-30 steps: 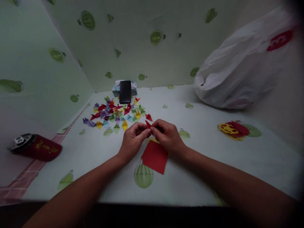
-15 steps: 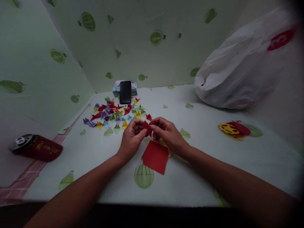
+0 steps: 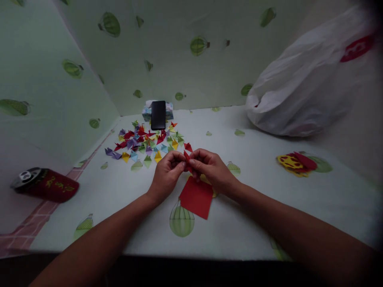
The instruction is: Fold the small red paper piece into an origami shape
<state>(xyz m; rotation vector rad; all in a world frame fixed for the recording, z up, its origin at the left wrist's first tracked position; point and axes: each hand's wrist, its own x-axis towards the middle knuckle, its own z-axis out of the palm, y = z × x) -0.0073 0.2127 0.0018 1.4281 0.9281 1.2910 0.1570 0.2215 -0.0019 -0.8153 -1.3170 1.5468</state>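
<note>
A small piece of folded red paper (image 3: 187, 158) is pinched between my two hands above the middle of the table. My left hand (image 3: 170, 169) grips its left side with thumb and fingers closed. From the right, my right hand (image 3: 209, 165) pinches the same paper, and the fingers partly hide it. Just below the hands lies a flat red paper square (image 3: 196, 198), with a bit of yellow paper (image 3: 214, 193) showing beneath it. Beyond my left hand spreads a pile of small folded paper cranes (image 3: 140, 140) in several colours.
A black phone (image 3: 158, 115) leans on a tissue box (image 3: 169, 111) at the back. A red drink can (image 3: 49, 184) stands at the left. On the right are yellow and red cut-out pieces (image 3: 295, 164) and a large white plastic bag (image 3: 295, 91).
The folded red paper has turned and looks narrower between my fingertips. Both hands stay in nearly the same place, with the fingers closer together.
</note>
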